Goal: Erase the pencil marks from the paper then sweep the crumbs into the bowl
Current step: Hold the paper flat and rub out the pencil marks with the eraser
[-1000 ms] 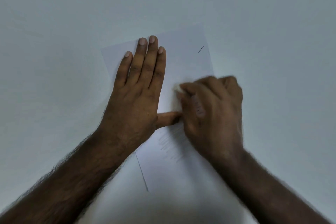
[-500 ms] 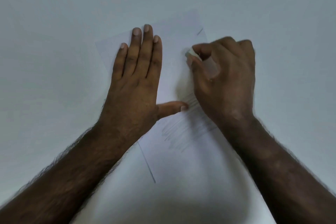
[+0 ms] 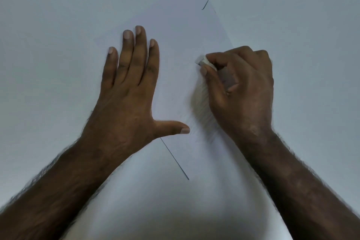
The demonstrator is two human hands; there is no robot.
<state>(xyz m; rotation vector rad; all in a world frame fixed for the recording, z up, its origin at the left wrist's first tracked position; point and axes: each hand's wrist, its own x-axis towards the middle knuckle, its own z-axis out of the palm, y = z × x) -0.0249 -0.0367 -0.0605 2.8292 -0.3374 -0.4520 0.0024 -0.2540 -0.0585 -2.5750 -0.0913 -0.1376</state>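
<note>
Right hand (image 3: 241, 84) has drawn the eraser (image 3: 204, 61) back down the paper (image 3: 179, 64)

Matt, smooth white paper (image 3: 179, 31) on a matt pale table (image 3: 58, 15); the eraser (image 3: 204, 61) looks rubbery, perhaps.

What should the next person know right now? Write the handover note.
Left hand: flat, fingers straight, pressing the paper down.
Right hand: pinching the eraser, its tip on the sheet.
Done: nothing fully cleared that I can confirm.
Left: faint pencil shading by the right hand, a short dark mark near the far corner, then sweeping crumbs. No bowl or crumbs in view.
</note>
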